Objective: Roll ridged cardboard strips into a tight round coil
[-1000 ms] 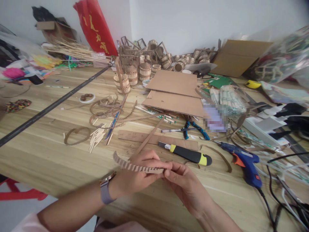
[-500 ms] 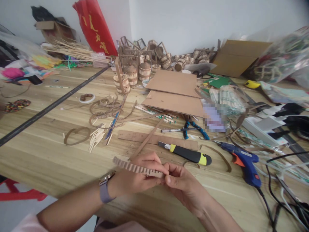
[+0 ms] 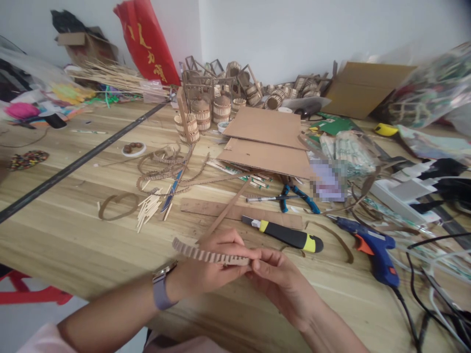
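A strip of corrugated cardboard (image 3: 204,255), ridged along its side, lies across the back of my left hand with its free end curving up to the left. My left hand (image 3: 217,264) pinches the strip near its right end between closed fingers. Right beside it, my right hand (image 3: 275,274) grips the same end between thumb and forefinger, and the fingertips of both hands touch. Just beyond them on the table lie a black and yellow utility knife (image 3: 287,235) and a flat cardboard strip (image 3: 224,208). A blue hot glue gun (image 3: 375,250) rests to the right.
Short wooden sticks (image 3: 149,211) and curled cardboard strips (image 3: 162,166) lie to the left. Blue-handled pliers (image 3: 300,196) sit before cardboard sheets (image 3: 265,142). Small stick baskets (image 3: 187,128) stand at the back. Cables (image 3: 414,304) and a power strip (image 3: 405,196) crowd the right.
Both hands stay nearly in place, holding the ridged strip. My right fingers have shifted slightly at its end. The whole view has moved a few pixels.
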`<control>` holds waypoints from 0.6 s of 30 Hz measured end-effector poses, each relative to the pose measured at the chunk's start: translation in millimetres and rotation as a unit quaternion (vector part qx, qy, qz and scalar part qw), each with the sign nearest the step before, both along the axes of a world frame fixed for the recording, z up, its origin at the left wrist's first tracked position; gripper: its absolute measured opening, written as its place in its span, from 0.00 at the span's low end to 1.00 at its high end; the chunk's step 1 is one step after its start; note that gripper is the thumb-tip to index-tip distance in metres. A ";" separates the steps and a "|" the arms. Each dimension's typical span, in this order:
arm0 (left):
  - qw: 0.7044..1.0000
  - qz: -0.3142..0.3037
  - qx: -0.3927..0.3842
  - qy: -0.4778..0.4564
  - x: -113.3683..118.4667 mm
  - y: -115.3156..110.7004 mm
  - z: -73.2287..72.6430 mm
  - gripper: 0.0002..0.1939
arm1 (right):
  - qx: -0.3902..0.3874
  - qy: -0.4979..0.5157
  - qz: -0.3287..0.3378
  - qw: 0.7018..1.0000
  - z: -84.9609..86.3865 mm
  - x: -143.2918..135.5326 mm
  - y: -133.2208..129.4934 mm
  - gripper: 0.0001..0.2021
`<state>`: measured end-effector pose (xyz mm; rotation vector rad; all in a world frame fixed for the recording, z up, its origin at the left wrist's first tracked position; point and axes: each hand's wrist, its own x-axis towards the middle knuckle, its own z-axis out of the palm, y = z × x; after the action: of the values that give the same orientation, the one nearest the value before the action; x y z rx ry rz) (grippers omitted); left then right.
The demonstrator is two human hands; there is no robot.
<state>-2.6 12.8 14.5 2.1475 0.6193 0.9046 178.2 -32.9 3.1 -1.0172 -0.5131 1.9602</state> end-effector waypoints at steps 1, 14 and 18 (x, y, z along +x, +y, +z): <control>1.000 0.003 0.004 0.004 0.1 -0.2 0.2 0.12 | 0.002 -0.005 -0.005 1.000 -0.1 -0.1 -0.2 0.14; 1.000 -0.001 -0.017 0.023 1.6 0.1 5.3 0.12 | 0.011 -0.040 -0.033 0.999 4.8 -4.2 0.4 0.17; 1.000 0.003 -0.009 0.020 2.2 0.5 5.2 0.09 | 0.007 -0.014 -0.047 0.999 1.8 -5.8 -0.5 0.19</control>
<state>-0.4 13.2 19.6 2.1537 0.6516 0.8574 172.4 -33.5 4.9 -1.0435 -0.4848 1.8597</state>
